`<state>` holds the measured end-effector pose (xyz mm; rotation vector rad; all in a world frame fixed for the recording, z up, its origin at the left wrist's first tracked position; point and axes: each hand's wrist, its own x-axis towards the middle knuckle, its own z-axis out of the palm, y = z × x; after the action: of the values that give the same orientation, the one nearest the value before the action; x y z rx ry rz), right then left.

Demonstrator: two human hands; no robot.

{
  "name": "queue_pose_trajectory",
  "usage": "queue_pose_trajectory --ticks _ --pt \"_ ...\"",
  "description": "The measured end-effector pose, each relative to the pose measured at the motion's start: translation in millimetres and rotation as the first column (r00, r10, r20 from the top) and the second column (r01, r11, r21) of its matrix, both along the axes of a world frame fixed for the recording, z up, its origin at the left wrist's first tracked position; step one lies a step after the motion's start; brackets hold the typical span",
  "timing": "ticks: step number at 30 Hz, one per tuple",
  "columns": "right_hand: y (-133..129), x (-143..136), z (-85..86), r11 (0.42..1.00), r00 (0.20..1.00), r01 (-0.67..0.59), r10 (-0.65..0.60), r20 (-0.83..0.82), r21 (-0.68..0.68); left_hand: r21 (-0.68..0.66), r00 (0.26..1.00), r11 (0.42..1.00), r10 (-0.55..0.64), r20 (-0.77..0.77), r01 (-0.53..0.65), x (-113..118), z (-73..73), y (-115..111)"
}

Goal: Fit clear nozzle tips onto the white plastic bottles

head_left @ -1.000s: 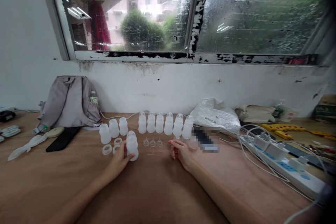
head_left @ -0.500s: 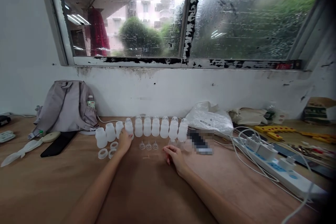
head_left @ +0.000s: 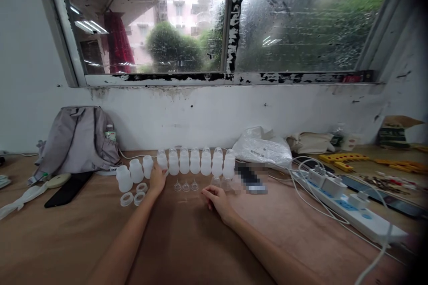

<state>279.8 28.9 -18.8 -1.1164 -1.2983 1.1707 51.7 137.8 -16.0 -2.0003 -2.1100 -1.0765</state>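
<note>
- Left hand [head_left: 157,181] has three bottles with no tops [head_left: 124,179] on its left, and three white rings [head_left: 126,204] lie on the desk [head_left: 187,249] in front of them.
- It touches a capped bottle [head_left: 162,157], which stands up at the left end of a row of seven. I cannot tell if the hand squeezes it or just rests there.
- This step looks like lining up that bottle. The next move seems to call for letting go softly, so nothing tips.
- Three clear nipples [head_left: 185,187] sit in front of the row.
- Right hand [head_left: 216,198] is near them, on their right, fingers loosely bent, with nothing seen in it.
</note>
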Motion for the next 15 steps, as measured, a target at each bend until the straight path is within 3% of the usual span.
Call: queue_pose_trajectory --ticks 8,15 --pt "0.9 0.0 -1.6 1.000 0.999 -0.002 0.001 0.033 0.011 -0.033 1.000 0.999 -0.004 0.007 0.004 3.7 -1.6 -2.7" --pt "1.2 0.2 -2.7 1.000 0.999 -0.013 0.011 0.050 0.026 -0.130 0.999 0.991 -0.038 0.023 0.041 -6.5 -10.5 -15.4"
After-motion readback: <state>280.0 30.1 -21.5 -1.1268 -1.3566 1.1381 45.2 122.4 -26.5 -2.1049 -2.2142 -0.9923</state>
